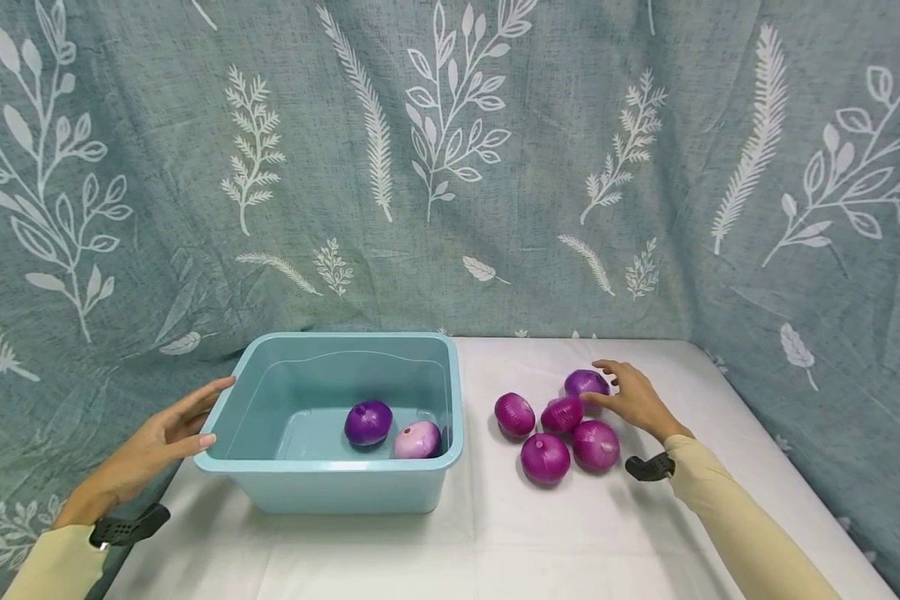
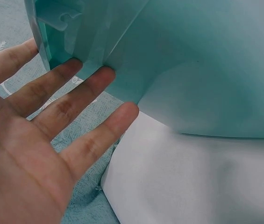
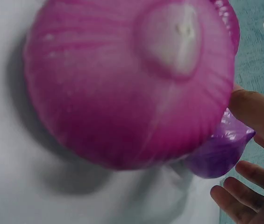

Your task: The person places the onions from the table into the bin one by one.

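My left hand (image 1: 146,450) is at the left side of a light blue plastic tub (image 1: 345,490), thumb and fingertips at its rim. In the left wrist view its fingers (image 2: 89,144) reach out nearly straight against the outer wall. Beside a dark purple onion (image 1: 585,382), at the back of a group on the right, is my right hand (image 1: 637,404). The right wrist view shows its fingers (image 3: 246,198) spread around that onion, with a gap below it. A large magenta onion (image 3: 113,93) fills the foreground there.
Inside the tub lie a dark purple onion (image 1: 368,422) and a paler pink one (image 1: 417,440). Several magenta onions (image 1: 545,459) sit close together on the white tablecloth (image 1: 495,542). Leaf-patterned green-grey fabric (image 1: 525,167) hangs behind and along both sides.
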Motion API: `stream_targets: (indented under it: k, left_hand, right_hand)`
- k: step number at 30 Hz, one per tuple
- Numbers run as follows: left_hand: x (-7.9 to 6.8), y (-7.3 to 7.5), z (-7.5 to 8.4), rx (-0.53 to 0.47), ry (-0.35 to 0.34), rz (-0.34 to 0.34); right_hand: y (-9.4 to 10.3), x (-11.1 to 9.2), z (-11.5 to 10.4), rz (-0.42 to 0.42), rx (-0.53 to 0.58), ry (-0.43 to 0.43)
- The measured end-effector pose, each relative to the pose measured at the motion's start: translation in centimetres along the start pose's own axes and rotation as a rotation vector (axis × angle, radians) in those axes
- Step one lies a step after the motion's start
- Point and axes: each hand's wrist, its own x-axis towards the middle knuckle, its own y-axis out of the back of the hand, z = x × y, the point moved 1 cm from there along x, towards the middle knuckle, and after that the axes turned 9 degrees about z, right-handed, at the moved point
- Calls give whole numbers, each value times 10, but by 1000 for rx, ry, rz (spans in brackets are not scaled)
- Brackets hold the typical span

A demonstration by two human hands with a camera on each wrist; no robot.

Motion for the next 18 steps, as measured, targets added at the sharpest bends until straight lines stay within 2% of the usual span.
stream_targets:
  k: [11,18]
  left_hand:
    - [0,1,1,-1,-2,-9]
    - [-1,0,2,-4,10,-7]
  right_hand:
    - [-3,-3,12,-35,35,-53]
    - [-4,-7,17,-25,83,-80]
